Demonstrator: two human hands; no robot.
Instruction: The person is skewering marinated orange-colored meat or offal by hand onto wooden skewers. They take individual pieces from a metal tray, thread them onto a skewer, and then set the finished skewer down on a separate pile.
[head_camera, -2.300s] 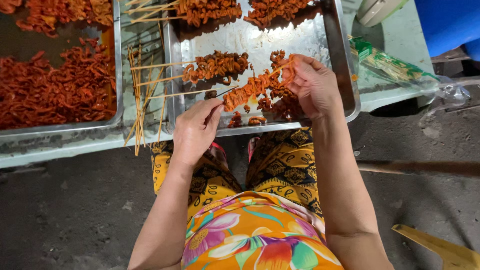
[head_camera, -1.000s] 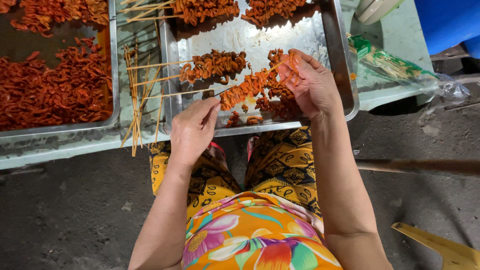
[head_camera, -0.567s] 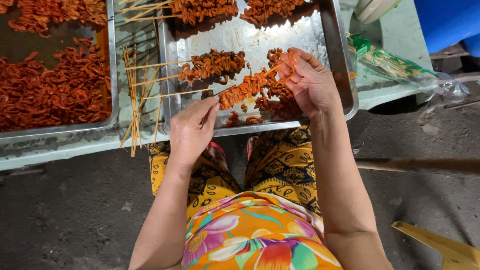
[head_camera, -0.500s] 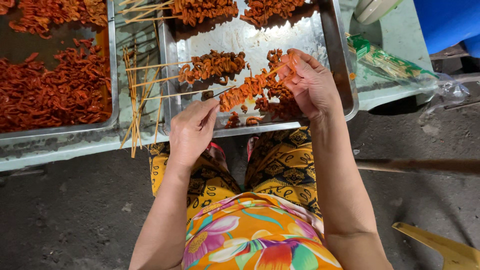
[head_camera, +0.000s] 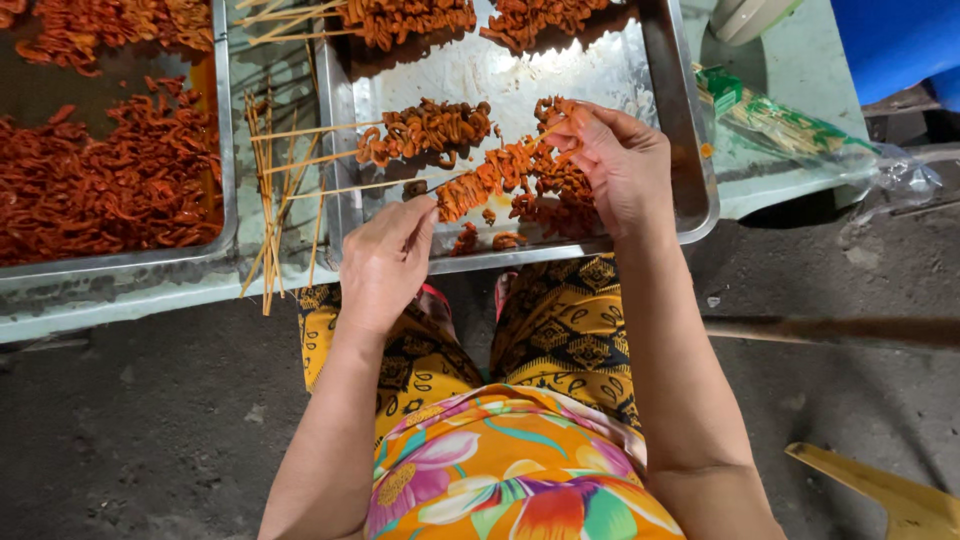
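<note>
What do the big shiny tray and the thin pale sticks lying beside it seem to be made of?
The big shiny tray looks like metal, probably steel or aluminium: silvery, dull reflections, rolled rim. The thin pale sticks look like bamboo or wood: matt, straw-coloured, straight. The left hand holds one threaded with orange-red meat.

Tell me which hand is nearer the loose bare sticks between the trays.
Left. The left hand sits just right of the loose sticks; the right hand is farther right, over the tray.
</note>
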